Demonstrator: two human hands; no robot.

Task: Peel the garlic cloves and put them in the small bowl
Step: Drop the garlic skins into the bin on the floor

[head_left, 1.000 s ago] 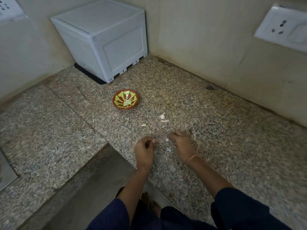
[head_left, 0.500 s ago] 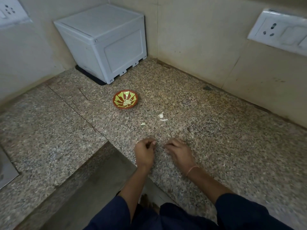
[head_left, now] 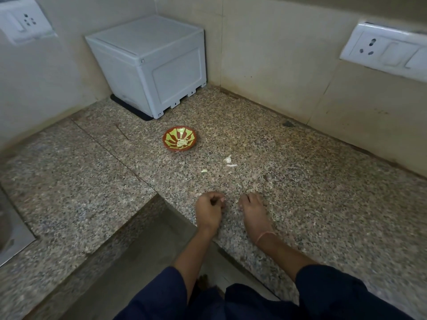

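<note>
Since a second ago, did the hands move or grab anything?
The right hand slid back a little toward the person; the left hand barely moved. The tiny white bit between them no longer shows. I can't tell if either hand holds anything. The small bowl, peel scraps and white box stayed put.

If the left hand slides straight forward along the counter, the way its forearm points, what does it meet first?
Probably the pale garlic scraps ahead, slightly right of the left hand; bare counter lies between. The small bowl sits farther left, likely off that line.
</note>
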